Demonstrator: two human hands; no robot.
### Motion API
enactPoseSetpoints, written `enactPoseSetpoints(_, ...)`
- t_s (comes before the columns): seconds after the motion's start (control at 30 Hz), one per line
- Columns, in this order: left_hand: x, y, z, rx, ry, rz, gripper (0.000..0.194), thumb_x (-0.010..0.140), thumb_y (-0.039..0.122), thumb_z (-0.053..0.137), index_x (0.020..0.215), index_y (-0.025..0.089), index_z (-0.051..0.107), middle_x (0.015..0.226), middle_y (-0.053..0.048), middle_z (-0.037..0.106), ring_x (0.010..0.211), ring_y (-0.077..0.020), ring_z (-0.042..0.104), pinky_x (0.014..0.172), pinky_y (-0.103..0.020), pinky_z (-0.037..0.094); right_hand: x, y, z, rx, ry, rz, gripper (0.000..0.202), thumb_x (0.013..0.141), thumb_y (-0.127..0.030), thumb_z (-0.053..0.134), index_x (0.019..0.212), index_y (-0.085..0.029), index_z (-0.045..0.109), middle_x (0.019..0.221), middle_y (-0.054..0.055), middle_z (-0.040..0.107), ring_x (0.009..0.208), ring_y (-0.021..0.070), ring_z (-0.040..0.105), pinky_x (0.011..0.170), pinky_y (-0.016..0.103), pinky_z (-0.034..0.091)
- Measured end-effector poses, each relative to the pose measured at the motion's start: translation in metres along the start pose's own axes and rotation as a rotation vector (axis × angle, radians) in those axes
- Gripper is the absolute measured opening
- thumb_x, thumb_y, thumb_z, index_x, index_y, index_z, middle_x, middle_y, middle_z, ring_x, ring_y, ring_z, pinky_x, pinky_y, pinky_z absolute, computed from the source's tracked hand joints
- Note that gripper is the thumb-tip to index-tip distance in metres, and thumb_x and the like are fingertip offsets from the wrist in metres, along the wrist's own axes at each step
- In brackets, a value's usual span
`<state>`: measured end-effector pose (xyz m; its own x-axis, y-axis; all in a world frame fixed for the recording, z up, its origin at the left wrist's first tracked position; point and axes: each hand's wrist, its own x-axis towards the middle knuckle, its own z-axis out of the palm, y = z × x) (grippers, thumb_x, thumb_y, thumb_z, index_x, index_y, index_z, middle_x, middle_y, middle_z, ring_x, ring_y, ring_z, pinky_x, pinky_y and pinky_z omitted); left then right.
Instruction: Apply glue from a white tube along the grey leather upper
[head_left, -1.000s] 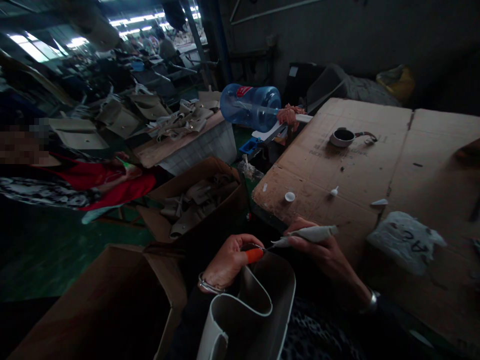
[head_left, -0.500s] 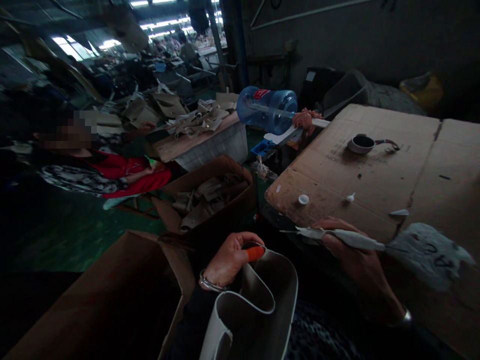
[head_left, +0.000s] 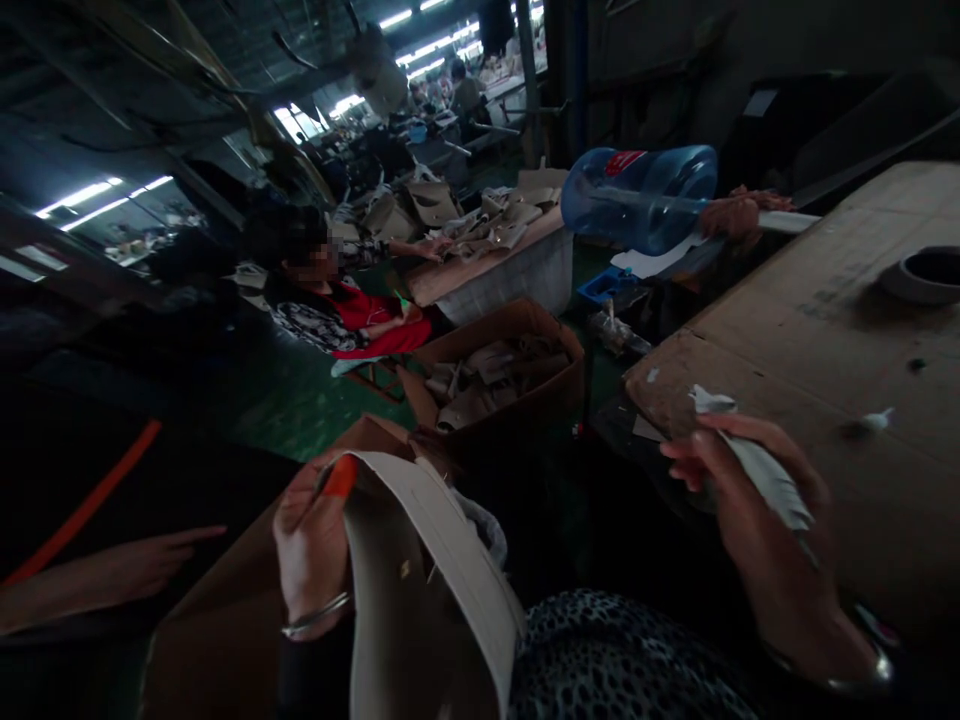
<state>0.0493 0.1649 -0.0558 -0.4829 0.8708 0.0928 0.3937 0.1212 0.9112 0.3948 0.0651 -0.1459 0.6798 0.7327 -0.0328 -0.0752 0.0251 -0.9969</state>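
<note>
A curved beige bag piece [head_left: 450,540] with small metal fittings on its inner face hangs from my left hand [head_left: 309,545]. The fingers pinch its top edge, and the thumb wears an orange cover. To the right, over the edge of the cardboard-covered table [head_left: 810,330], my right hand [head_left: 780,550] is closed around a slim white-wrapped tool [head_left: 765,475]. Its working end is blurred. Below my left hand stands a cardboard box [head_left: 217,620], partly hidden by the bag piece.
Another person's hand [head_left: 150,565] reaches in from the left, near an orange strip [head_left: 90,500]. Ahead, a seated person [head_left: 375,325] is beside a box of beige pieces [head_left: 566,375]. A blue water bottle [head_left: 637,200], a round cup [head_left: 926,275] and a small white nozzle [head_left: 874,420] are at the right.
The view has swung left. My left hand has moved the bag piece left, over the box, and turned it. Another person's hand has come into view at the left.
</note>
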Motion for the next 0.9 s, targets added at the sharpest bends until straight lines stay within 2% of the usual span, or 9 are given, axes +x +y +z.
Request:
enactPoseSetpoints(0.13,-0.035,-0.043,0.017,0.03,0.257,0.04,0.029,0.067,0.038,0.075,0.087,0.016,0.076,0.08,-0.001,0.07,0.073,-0.0163,0.06,0.065,-0.026,0.048,-0.013,0.014,0.019,-0.049,-0.12,-0.038,0.024,0.094,-0.039,0.076,0.11,-0.023,0.071,0.091,0.004,0.078,0.069,0.0143,0.072,0.06,0.023,0.058)
enactPoseSetpoints(0.23,-0.048,-0.074,0.03,-0.03,0.276,-0.006,0.026,0.071,0.036,0.077,0.089,0.016,0.075,0.08,0.0,0.07,0.072,-0.0163,0.061,0.067,-0.028,0.048,-0.023,0.02,0.026,-0.089,-0.194,-0.061,0.018,0.096,-0.035,0.074,0.11,-0.023,0.071,0.09,0.002,0.078,0.068,0.0121,0.072,0.059,0.02,0.058)
enactPoseSetpoints(0.33,-0.052,-0.091,0.036,0.012,0.256,0.031,0.025,0.076,0.037,0.077,0.09,0.016,0.075,0.083,-0.001,0.071,0.077,-0.0184,0.064,0.071,-0.03,0.05,-0.029,0.026,0.026,-0.122,-0.251,-0.079,0.016,0.098,-0.034,0.072,0.111,-0.024,0.071,0.091,0.001,0.077,0.068,0.0103,0.071,0.059,0.019,0.058)
enactPoseSetpoints(0.53,-0.045,-0.087,0.045,0.093,0.277,0.051,0.022,0.078,0.036,0.075,0.091,0.018,0.077,0.084,0.001,0.072,0.078,-0.0181,0.065,0.072,-0.03,0.049,-0.031,0.042,0.016,-0.129,-0.262,-0.071,0.016,0.099,-0.033,0.07,0.113,-0.024,0.07,0.093,0.002,0.076,0.071,0.0105,0.071,0.062,0.018,0.06)
enactPoseSetpoints(0.73,-0.042,-0.084,0.046,0.068,0.275,0.023,0.022,0.077,0.035,0.076,0.092,0.018,0.077,0.083,0.0,0.072,0.077,-0.0183,0.065,0.07,-0.029,0.048,-0.037,0.049,0.019,-0.143,-0.352,-0.055,0.018,0.1,-0.034,0.067,0.115,-0.023,0.068,0.097,0.004,0.075,0.074,0.014,0.074,0.063,0.023,0.063)
enactPoseSetpoints(0.8,-0.042,-0.085,0.046,0.059,0.266,0.025,0.021,0.078,0.035,0.076,0.091,0.018,0.077,0.083,0.0,0.072,0.078,-0.0183,0.065,0.071,-0.03,0.048,-0.041,0.053,0.024,-0.198,-0.386,-0.113,0.019,0.101,-0.032,0.066,0.118,-0.023,0.065,0.105,0.004,0.075,0.082,0.0161,0.076,0.068,0.025,0.065)
enactPoseSetpoints(0.9,-0.041,-0.089,0.044,0.066,0.253,0.02,0.022,0.079,0.036,0.076,0.093,0.019,0.077,0.086,0.0,0.072,0.08,-0.0189,0.065,0.073,-0.03,0.048,-0.048,0.062,0.036,-0.384,-0.48,-0.272,0.027,0.102,-0.03,0.064,0.129,-0.025,0.06,0.122,0.006,0.072,0.105,0.0192,0.074,0.088,0.031,0.064)
